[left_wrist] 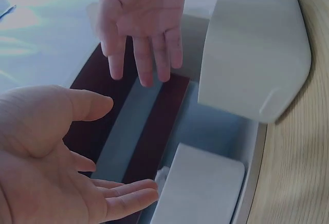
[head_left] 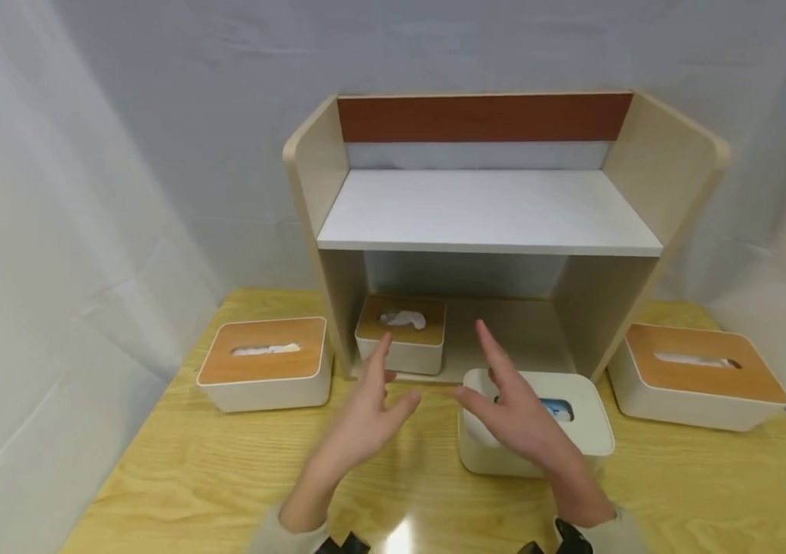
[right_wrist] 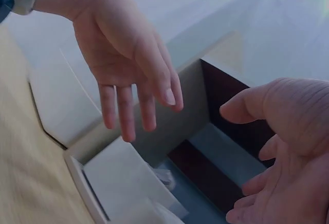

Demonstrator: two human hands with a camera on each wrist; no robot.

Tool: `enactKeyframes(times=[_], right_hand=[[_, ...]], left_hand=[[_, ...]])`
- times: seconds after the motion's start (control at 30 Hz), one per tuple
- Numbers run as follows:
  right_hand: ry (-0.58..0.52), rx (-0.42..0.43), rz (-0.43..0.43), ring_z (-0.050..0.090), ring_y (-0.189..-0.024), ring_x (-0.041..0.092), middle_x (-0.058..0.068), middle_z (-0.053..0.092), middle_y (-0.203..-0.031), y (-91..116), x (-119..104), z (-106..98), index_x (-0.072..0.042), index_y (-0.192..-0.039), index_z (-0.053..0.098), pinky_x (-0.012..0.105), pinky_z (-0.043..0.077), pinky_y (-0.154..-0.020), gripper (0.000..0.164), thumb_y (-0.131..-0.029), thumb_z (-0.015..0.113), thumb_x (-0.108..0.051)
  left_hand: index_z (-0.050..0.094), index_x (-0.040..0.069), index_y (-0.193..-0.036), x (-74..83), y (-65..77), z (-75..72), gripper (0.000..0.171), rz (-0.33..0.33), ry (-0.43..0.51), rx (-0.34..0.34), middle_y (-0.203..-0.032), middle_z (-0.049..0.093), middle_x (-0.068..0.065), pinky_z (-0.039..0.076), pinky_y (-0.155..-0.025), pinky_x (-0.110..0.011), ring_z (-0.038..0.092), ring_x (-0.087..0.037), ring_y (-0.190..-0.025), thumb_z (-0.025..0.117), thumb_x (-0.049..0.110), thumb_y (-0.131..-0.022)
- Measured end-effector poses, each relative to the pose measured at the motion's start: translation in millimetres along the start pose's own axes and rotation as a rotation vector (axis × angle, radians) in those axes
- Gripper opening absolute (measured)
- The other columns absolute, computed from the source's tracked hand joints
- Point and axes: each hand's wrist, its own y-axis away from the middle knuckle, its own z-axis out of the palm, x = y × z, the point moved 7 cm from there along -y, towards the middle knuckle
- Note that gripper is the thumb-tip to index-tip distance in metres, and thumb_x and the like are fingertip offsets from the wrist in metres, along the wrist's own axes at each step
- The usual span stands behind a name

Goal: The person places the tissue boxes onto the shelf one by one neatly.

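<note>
My left hand (head_left: pixel 368 419) is held up over the table, fingers straight and thumb apart, with nothing in it. In the head view its fingertips overlap the front of a small tissue box (head_left: pixel 406 358) with a wood-look lid, standing in the lower left of a desktop shelf (head_left: pixel 489 208). My right hand (head_left: pixel 520 419) faces it, likewise empty, fingers extended. It hovers over an all-white tissue box (head_left: pixel 590 415) whose slot shows blue packaging, partly hidden by the hand. Both palms (left_wrist: pixel 144 8) turn toward each other across a gap, as the wrist views show.
A tissue box (head_left: pixel 264 392) with a wood-look lid sits left of the shelf, and a similar tissue box (head_left: pixel 697 408) stands to its right. All rest on a wooden table (head_left: pixel 192 477). Pale sheeting (head_left: pixel 157 115) hangs behind and at both sides.
</note>
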Motion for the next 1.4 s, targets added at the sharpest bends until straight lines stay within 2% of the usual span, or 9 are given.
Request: enactKeyframes(times=[0.13,0.27,0.4,0.6,0.77,0.93,1.17,1.3,1.4], right_hand=[[0.087,0.015,0.030,0.004,-0.151,0.035,0.005,0.001,-0.167,2.8,0.6,-11.3,-0.029,-0.161,0.001,0.066,0.024,-0.112,0.085,-0.100,0.060,-0.032],[0.167,0.044,0.039,0.008,-0.150,0.039,0.011,0.005,-0.166,11.5,3.9,-23.9,-0.023,-0.161,0.004,0.066,0.027,-0.110,0.084,-0.100,0.061,-0.030],[0.241,0.027,0.021,0.010,-0.149,0.043,0.016,0.007,-0.166,22.4,11.3,-32.6,-0.016,-0.161,0.007,0.068,0.026,-0.109,0.083,-0.100,0.061,-0.029],[0.303,-0.032,0.026,0.018,-0.145,0.049,0.023,0.014,-0.163,43.4,32.9,-50.9,-0.013,-0.161,0.013,0.061,0.048,-0.094,0.081,-0.099,0.062,-0.032],[0.388,-0.028,0.029,0.037,-0.136,0.044,0.023,0.032,-0.155,56.7,44.6,-68.1,-0.008,-0.156,0.028,0.061,0.045,-0.095,0.073,-0.098,0.064,-0.032],[0.409,-0.010,0.068,0.052,-0.123,0.043,0.022,0.049,-0.141,61.8,51.6,-81.0,-0.002,-0.148,0.042,0.058,0.050,-0.091,0.059,-0.099,0.062,-0.029],[0.438,0.031,0.085,0.055,-0.116,0.042,0.024,0.051,-0.135,66.8,58.4,-95.0,0.000,-0.143,0.047,0.055,0.053,-0.085,0.058,-0.096,0.067,-0.026],[0.486,0.062,0.031,0.056,-0.113,0.044,0.027,0.052,-0.136,67.3,59.4,-102.9,0.002,-0.141,0.048,0.054,0.052,-0.083,0.058,-0.093,0.071,-0.022],[0.491,0.054,0.030,0.058,-0.109,0.043,0.030,0.049,-0.137,65.5,64.2,-107.2,0.004,-0.143,0.044,0.050,0.054,-0.079,0.064,-0.092,0.072,-0.023]], left_hand=[[0.005,0.012,-0.161,4.7,1.7,7.8,0.087,0.020,-0.006,-0.024,-0.162,0.017,-0.019,0.044,-0.103,-0.054,0.044,-0.037,-0.134,0.062,0.029,-0.098],[0.005,0.014,-0.161,6.4,2.1,20.5,0.085,0.018,-0.028,-0.074,-0.161,0.019,-0.018,0.046,-0.101,-0.052,0.044,-0.036,-0.135,0.061,0.033,-0.099],[0.006,0.013,-0.161,7.9,3.4,29.5,0.084,0.024,-0.019,-0.102,-0.163,0.016,-0.017,0.044,-0.103,-0.053,0.043,-0.037,-0.136,0.060,0.034,-0.099],[0.007,0.013,-0.160,7.9,4.2,44.5,0.083,0.044,-0.029,-0.137,-0.162,0.018,-0.019,0.046,-0.102,-0.052,0.044,-0.037,-0.133,0.060,0.030,-0.099],[0.005,0.014,-0.161,6.2,4.5,55.0,0.084,0.020,-0.043,-0.174,-0.163,0.015,-0.019,0.046,-0.103,-0.050,0.044,-0.037,-0.134,0.059,0.030,-0.099],[0.006,0.009,-0.160,4.6,5.2,63.1,0.086,0.007,-0.074,-0.195,-0.162,0.013,-0.025,0.037,-0.109,-0.053,0.036,-0.042,-0.140,0.061,0.033,-0.098],[0.009,0.005,-0.159,4.8,5.7,72.1,0.086,0.032,-0.087,-0.210,-0.162,0.014,-0.024,0.031,-0.113,-0.054,0.027,-0.039,-0.145,0.063,0.030,-0.097],[0.012,0.004,-0.159,4.4,6.4,75.7,0.085,0.039,-0.103,-0.212,-0.162,0.017,-0.022,0.034,-0.112,-0.053,0.030,-0.038,-0.144,0.064,0.030,-0.097],[0.014,0.003,-0.158,3.6,6.7,78.3,0.084,0.037,-0.106,-0.220,-0.160,0.020,-0.024,0.036,-0.111,-0.053,0.034,-0.039,-0.142,0.064,0.029,-0.096]])
